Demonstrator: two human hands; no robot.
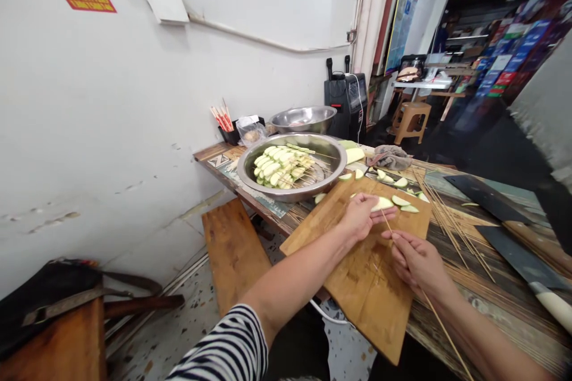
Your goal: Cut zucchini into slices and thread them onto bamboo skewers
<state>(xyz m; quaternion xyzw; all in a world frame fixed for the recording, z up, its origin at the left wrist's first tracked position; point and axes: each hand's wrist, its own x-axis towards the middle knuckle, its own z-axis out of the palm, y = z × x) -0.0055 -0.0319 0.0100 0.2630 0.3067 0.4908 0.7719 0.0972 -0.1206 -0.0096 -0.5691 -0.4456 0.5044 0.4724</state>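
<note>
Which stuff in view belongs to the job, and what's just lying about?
Part of the job:
slice in left hand
skewer in right hand
cutting board
loose skewers
front bowl of skewered slices
knives, probably

Apparently just lying about:
speaker
crumpled cloth
plastic stool
black bag

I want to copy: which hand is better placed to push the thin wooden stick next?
Probably the right hand: it grips the stick, while the left hand holds a pale, flat vegetable slice.

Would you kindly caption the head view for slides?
Over a cutting board, left hand holds a vegetable slice, right hand a skewer.
</note>
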